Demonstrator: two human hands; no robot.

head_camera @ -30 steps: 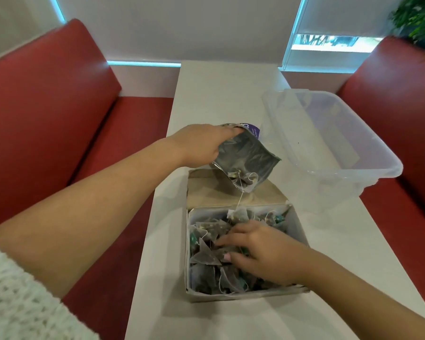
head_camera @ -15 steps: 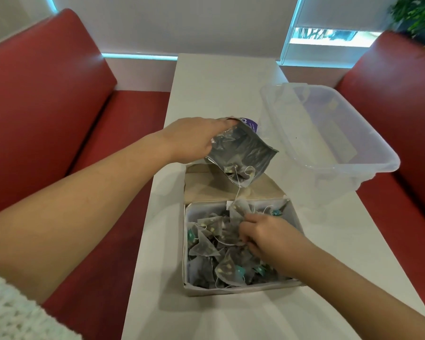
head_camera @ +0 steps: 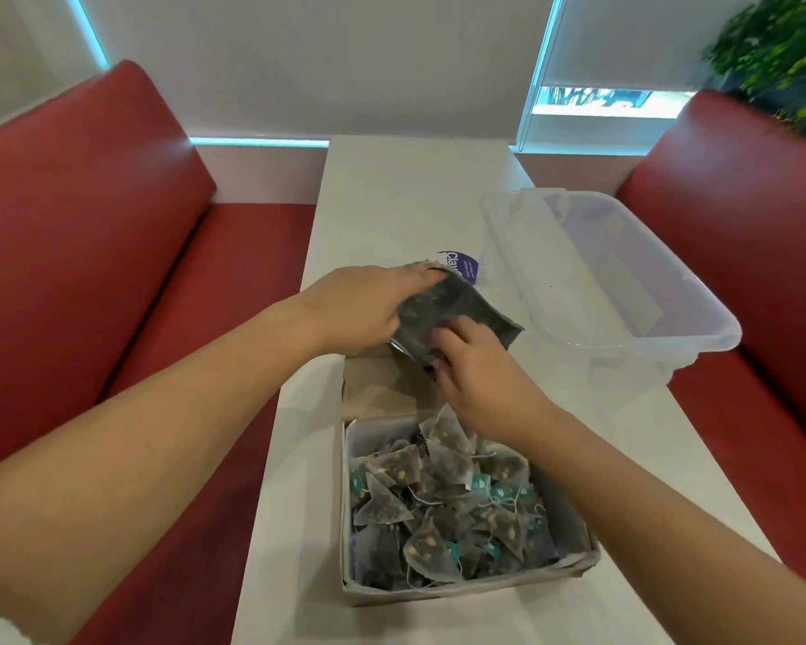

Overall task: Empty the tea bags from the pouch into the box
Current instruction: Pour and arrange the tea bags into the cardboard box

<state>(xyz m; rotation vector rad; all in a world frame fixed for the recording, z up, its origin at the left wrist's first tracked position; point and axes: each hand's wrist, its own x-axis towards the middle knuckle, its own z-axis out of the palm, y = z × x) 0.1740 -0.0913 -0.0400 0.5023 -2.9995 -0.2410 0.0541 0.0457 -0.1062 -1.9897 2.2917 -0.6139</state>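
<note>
An open cardboard box (head_camera: 348, 514) sits on the white table in front of me, filled with several pyramid tea bags (head_camera: 443, 500) with teal tags. Its lid flap (head_camera: 378, 388) lies folded back behind it. Above the flap my left hand (head_camera: 359, 304) grips a dark foil pouch (head_camera: 466, 309) with a purple label, tilted mouth-down toward the box. My right hand (head_camera: 480, 374) is at the pouch's mouth, fingers curled against its lower edge. What the fingertips hold is hidden.
A clear plastic tub (head_camera: 624, 290) stands at the right side of the table (head_camera: 392, 202), overhanging its edge. Red bench seats (head_camera: 89, 272) flank the table on both sides. A green plant (head_camera: 782, 53) is at the far right.
My right hand has left the tea bags in the box and risen to the pouch's mouth. The pouch in my left hand has dropped slightly lower.
</note>
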